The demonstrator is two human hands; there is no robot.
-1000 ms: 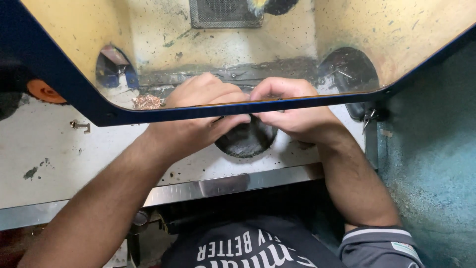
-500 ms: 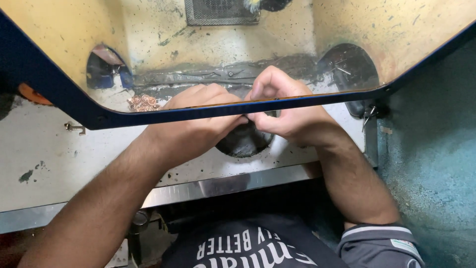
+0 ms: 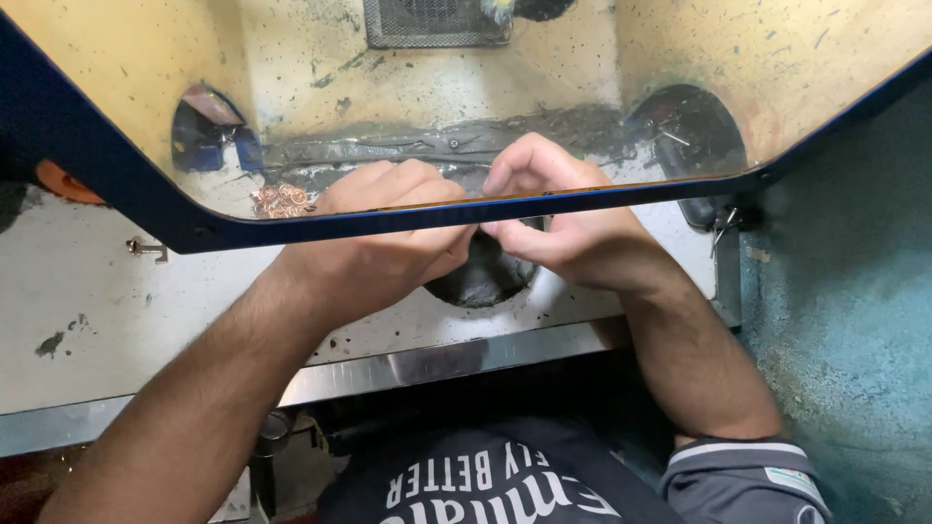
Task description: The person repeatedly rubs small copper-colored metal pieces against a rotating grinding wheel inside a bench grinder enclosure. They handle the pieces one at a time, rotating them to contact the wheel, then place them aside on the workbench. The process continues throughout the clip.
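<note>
My left hand (image 3: 388,228) and my right hand (image 3: 563,218) meet fingertip to fingertip above a dark round opening (image 3: 485,281) in the white work surface (image 3: 146,311). Both reach under the blue-framed clear shield (image 3: 437,215), so the fingers show partly through it. The fingers of each hand are curled tight and pinch at the same spot. Whatever small thing lies between them is hidden by the fingers. A small heap of copper-coloured pieces (image 3: 280,199) lies just left of my left hand.
Behind the shield stand stained yellow walls with a metal grille (image 3: 437,19) at the top. A blue part (image 3: 209,146) sits in the left round port, and a dark port (image 3: 689,131) is on the right. A teal wall (image 3: 854,320) borders the right side.
Both hands have shifted slightly further under the shield and stay pressed together. The view has drifted a little, showing more of the copper pieces.
</note>
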